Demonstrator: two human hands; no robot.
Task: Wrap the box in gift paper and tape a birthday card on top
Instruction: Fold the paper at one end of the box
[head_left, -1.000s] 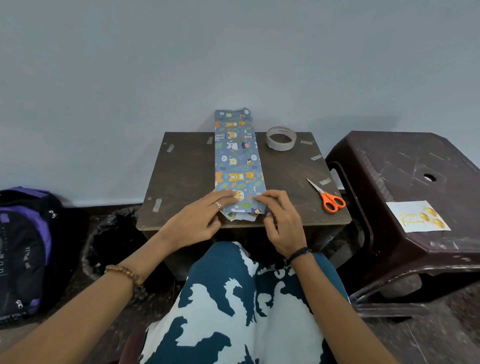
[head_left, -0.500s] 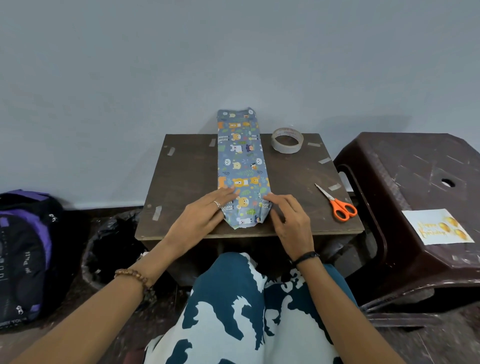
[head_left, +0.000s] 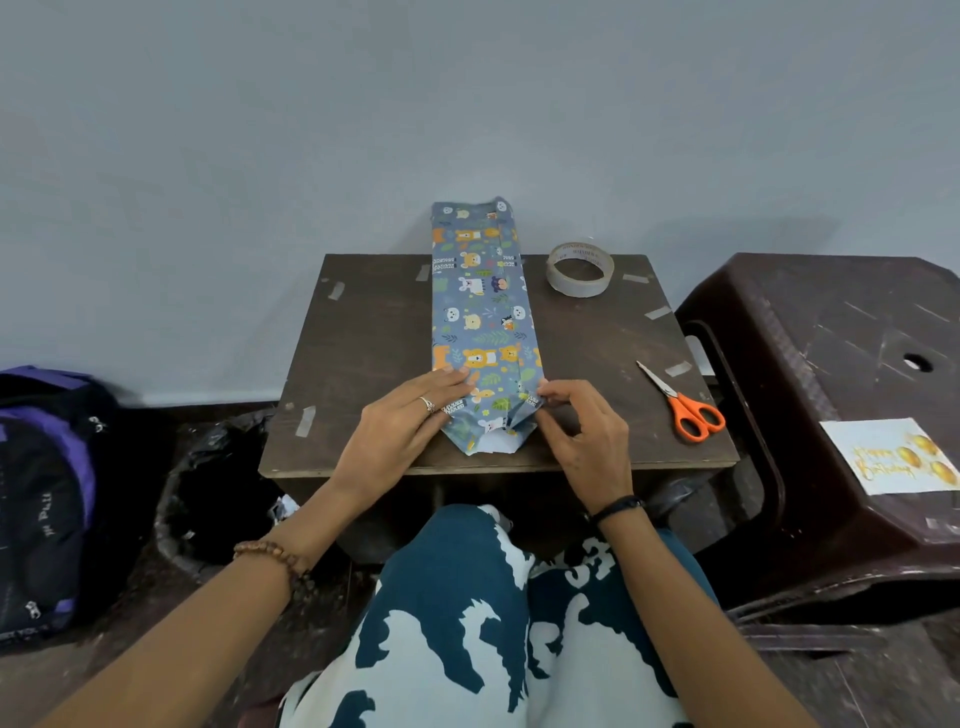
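On the small dark wooden table, head view: a long, narrow box wrapped in blue gift paper printed with cartoon bears and leaves lies lengthwise, its far end overhanging the table's rear edge toward the grey wall. The near end of the paper is folded to a blunt point, with the white underside showing at the tip. The left hand lies flat on the near-left part of the wrapped box, fingers straight and pressing the paper down; a ring is on one finger and a beaded bracelet on the wrist. The right hand pinches the folded right corner of the paper between thumb and forefinger, the other fingers curled; a dark band circles its wrist. Small dark labels printed on the paper are too small to read.

A roll of clear tape stands near the table's far right corner; print on its inner core is illegible. Orange-handled scissors lie closed toward the right edge. Several short tape strips are stuck about the tabletop.

On the brown plastic stool to the right lies the birthday card, well apart from the box, with gold script reading "Happy Birthday" and gold balloons. A dark and purple backpack sits on the floor at left, beside a black bag.
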